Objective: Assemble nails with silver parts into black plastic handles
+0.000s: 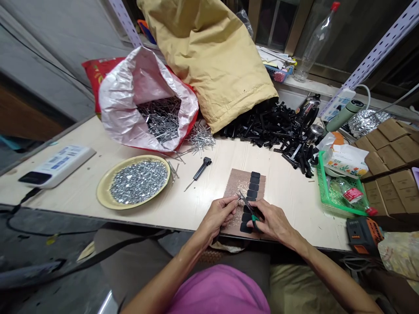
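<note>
Near the table's front edge, my right hand (273,220) is closed around the green handles of a small pair of scissors (251,210). The blades point up and left, toward the fingertips of my left hand (222,213). Those left fingers are pinched together; whatever is between them is too small to make out. Both hands are over a brown board (238,179) sprinkled with pale crumbs. A column of black rounded pads (254,180) runs along its right side, partly hidden by my right hand. A black-handled tool with a thin metal shaft (200,169) lies farther back, left of the board.
At left, a yellow dish (104,185) holds small shiny metal pieces, beside a white power strip (59,165). Behind stand a red-and-white sack (114,100) of metal pins and a paper sack (212,56) spilling black parts (262,126). A green basket (322,187) is at right.
</note>
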Tool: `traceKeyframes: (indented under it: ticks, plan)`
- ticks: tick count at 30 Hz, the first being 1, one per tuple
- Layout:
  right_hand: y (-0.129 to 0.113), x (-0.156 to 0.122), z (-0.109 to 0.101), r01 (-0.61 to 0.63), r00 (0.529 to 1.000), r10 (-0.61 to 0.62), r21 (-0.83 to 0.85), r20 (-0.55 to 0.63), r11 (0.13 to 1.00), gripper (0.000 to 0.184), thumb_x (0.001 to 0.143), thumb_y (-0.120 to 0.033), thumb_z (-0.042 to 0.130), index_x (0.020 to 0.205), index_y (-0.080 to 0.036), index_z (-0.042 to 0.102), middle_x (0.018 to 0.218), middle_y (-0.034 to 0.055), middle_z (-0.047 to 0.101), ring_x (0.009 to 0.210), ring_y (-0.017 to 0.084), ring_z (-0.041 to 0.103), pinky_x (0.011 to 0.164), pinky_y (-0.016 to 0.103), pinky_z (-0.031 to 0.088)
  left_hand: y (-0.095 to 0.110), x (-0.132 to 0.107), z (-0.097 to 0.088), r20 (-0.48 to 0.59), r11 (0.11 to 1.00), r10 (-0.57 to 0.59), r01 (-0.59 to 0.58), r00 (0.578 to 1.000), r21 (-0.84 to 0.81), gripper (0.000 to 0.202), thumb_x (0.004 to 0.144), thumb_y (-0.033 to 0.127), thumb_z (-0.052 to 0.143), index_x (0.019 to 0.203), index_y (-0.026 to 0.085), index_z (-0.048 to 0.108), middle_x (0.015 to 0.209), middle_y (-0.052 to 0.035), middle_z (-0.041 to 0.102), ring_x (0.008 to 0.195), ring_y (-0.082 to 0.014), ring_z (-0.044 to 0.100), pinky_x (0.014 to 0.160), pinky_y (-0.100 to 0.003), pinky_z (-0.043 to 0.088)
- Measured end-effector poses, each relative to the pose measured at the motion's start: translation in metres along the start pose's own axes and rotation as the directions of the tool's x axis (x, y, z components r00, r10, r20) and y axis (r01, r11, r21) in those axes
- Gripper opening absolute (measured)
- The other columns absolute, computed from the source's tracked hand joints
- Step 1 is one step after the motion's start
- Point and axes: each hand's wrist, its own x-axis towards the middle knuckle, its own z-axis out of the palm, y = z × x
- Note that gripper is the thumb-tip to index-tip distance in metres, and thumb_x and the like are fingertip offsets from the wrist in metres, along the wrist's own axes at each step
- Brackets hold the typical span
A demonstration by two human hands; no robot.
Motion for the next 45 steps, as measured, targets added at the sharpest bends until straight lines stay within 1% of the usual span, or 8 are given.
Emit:
traceKeyframes:
  ticks: [11, 20, 22, 24, 28, 36, 42, 45]
  plan:
    - [0.0, 0.001, 0.015, -0.207, 0.978, 0.197, 0.451, 0.069, 0.868, 0.037, 0.066, -0.028, 0.071, 0.1, -0.017, 0.062, 0.083, 0.0005, 0.061, 0.071, 0.014, 0.054, 0.063, 0.025, 0.042, -0.006, 0.003, 0.002, 0.047, 0.988, -0.136, 0.139, 0.99, -0.069, 0.035, 0.058, 0.037, 0.078, 0.075, 0.012, 0.06, 0.046, 0.0095, 0.043, 0.032, 0.0009, 0.023, 0.035, -0.016, 0.007]
    - [-0.008, 0.008, -0.003, -0.566, 0.824, 0.256, 0.728, 0.505, 0.387, 0.054, 0.057, -0.053, 0.075, 0.093, -0.015, 0.06, 0.068, -0.0022, 0.056, 0.043, 0.004, 0.043, 0.034, 0.016, 0.02, -0.008, 0.003, 0.003, 0.031, 0.99, -0.135, 0.136, 0.99, -0.047, 0.038, 0.054, 0.038, 0.079, 0.073, 0.012, 0.059, 0.043, 0.0102, 0.043, 0.03, 0.0008, 0.023, 0.034, -0.018, 0.006]
    - [-0.009, 0.007, -0.003, -0.569, 0.822, 0.264, 0.702, 0.504, 0.43, 0.05, 0.064, -0.054, 0.07, 0.094, -0.015, 0.06, 0.072, 0.0002, 0.058, 0.045, 0.005, 0.045, 0.035, 0.017, 0.02, -0.009, 0.003, 0.004, 0.028, 0.99, -0.133, 0.134, 0.991, -0.04, 0.038, 0.054, 0.038, 0.079, 0.072, 0.013, 0.058, 0.043, 0.0102, 0.043, 0.03, 0.0005, 0.024, 0.034, -0.018, 0.006]
    - [-0.01, 0.005, -0.002, -0.48, 0.875, 0.3, 0.596, 0.38, 0.644, 0.043, 0.068, -0.048, 0.069, 0.096, -0.017, 0.061, 0.079, 0.0012, 0.06, 0.053, 0.008, 0.05, 0.041, 0.018, 0.029, -0.009, 0.004, 0.004, 0.021, 0.991, -0.127, 0.128, 0.992, -0.044, 0.037, 0.055, 0.039, 0.078, 0.071, 0.013, 0.056, 0.043, 0.0102, 0.043, 0.03, 0.0006, 0.023, 0.034, -0.017, 0.006]
    - [-0.004, -0.008, -0.006, -0.274, 0.961, 0.271, 0.058, 0.047, 0.96, 0.04, 0.07, -0.027, 0.069, 0.109, -0.025, 0.057, 0.099, 0.0017, 0.06, 0.083, 0.017, 0.058, 0.06, 0.024, 0.041, -0.007, 0.004, 0.001, 0.003, 0.99, -0.083, 0.083, 0.997, -0.112, 0.041, 0.055, 0.038, 0.079, 0.081, 0.012, 0.06, 0.044, 0.0111, 0.042, 0.032, 0.0006, 0.023, 0.035, -0.017, 0.008]
    - [0.056, -0.028, -0.027, -0.526, 0.847, 0.511, -0.376, -0.149, 0.763, 0.043, 0.075, -0.018, 0.062, 0.117, -0.019, 0.054, 0.113, 0.0133, 0.054, 0.101, 0.028, 0.055, 0.067, 0.032, 0.046, 0.001, -0.003, 0.004, 0.099, 0.969, 0.067, -0.041, 0.993, -0.242, 0.072, 0.055, 0.04, 0.081, 0.119, 0.015, 0.059, 0.052, 0.0094, 0.044, 0.037, -0.0009, 0.029, 0.037, -0.017, 0.015]
    - [0.097, -0.029, -0.046, -0.362, 0.915, 0.398, -0.304, 0.066, 0.881, 0.057, 0.066, -0.011, 0.061, 0.123, -0.015, 0.052, 0.112, 0.0117, 0.056, 0.101, 0.023, 0.056, 0.084, 0.031, 0.045, 0.011, -0.013, 0.02, 0.124, 0.946, 0.164, -0.12, 0.979, -0.301, 0.061, 0.056, 0.042, 0.081, 0.108, 0.015, 0.064, 0.053, 0.009, 0.044, 0.039, -0.0008, 0.03, 0.037, -0.015, 0.018]
    - [0.098, -0.033, -0.05, -0.345, 0.931, 0.365, -0.34, -0.007, 0.875, 0.058, 0.065, -0.012, 0.062, 0.123, -0.018, 0.053, 0.12, 0.0127, 0.056, 0.105, 0.027, 0.055, 0.082, 0.034, 0.047, 0.013, -0.015, 0.023, 0.099, 0.913, 0.21, -0.159, 0.973, -0.376, 0.05, 0.059, 0.045, 0.078, 0.097, 0.016, 0.065, 0.055, 0.0084, 0.044, 0.04, -0.0013, 0.031, 0.036, -0.014, 0.021]
